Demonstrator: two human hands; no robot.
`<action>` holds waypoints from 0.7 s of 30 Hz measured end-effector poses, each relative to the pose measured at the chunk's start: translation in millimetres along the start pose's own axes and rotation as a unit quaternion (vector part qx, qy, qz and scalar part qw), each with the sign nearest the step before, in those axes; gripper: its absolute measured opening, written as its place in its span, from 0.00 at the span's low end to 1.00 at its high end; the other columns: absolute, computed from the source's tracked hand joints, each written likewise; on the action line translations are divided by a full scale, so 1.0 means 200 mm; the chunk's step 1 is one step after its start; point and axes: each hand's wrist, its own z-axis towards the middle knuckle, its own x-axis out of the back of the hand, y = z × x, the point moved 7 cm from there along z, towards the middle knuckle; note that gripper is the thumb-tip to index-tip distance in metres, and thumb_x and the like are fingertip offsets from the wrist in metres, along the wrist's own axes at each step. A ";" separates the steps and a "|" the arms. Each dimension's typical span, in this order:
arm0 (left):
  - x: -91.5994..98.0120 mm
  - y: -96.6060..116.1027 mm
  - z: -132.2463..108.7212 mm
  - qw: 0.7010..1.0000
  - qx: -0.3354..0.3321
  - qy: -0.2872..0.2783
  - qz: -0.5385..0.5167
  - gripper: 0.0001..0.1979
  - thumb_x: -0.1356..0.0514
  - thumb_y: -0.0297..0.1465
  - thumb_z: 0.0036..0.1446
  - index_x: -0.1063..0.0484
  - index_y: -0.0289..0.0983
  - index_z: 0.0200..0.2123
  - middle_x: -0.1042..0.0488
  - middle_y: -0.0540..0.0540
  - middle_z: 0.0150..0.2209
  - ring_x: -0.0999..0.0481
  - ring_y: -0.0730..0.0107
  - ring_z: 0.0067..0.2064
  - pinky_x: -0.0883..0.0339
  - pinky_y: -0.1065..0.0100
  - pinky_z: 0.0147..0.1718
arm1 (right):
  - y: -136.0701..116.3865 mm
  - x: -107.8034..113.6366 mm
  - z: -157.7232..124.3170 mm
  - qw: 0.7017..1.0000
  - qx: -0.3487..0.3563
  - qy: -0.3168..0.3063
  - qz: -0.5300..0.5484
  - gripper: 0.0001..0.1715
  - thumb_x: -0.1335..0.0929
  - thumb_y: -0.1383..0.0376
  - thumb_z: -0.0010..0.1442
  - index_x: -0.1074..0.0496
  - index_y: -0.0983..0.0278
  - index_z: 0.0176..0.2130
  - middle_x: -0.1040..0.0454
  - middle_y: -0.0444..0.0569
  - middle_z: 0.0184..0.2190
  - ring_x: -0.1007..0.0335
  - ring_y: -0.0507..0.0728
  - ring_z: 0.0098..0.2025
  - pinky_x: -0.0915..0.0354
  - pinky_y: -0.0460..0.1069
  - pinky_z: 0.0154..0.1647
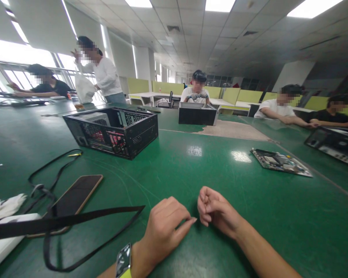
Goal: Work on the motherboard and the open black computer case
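My left hand (165,226) rests on the green table (191,173) near the front edge, fingers curled with thumb and forefinger pinched together; a watch sits on that wrist. My right hand (216,211) lies just to its right, fingers folded into a loose fist, almost touching the left fingertips. Whether either hand holds anything small I cannot make out. A phone (75,197) lies face up to the left of my hands. An open black computer case (113,131) stands farther back on the left. A bare circuit board (281,162) lies at the right.
A black strap (63,222) and a cable (50,179) loop near the phone, with white tissue (8,204) at the left edge. Another black case (197,115) stands before a seated person across the table. Other people sit at left and right; one stands at the back left.
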 end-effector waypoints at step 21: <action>-0.01 0.01 0.00 0.999 -0.018 -0.026 0.020 0.10 0.42 0.24 0.57 0.30 0.36 0.44 0.24 0.44 0.36 0.28 0.66 0.35 0.33 0.64 0.34 | 0.01 -0.07 -0.01 0.999 -0.012 -0.038 0.021 0.12 0.35 0.74 0.46 0.38 0.63 0.33 0.33 0.39 0.23 0.44 0.47 0.18 0.40 0.44 0.20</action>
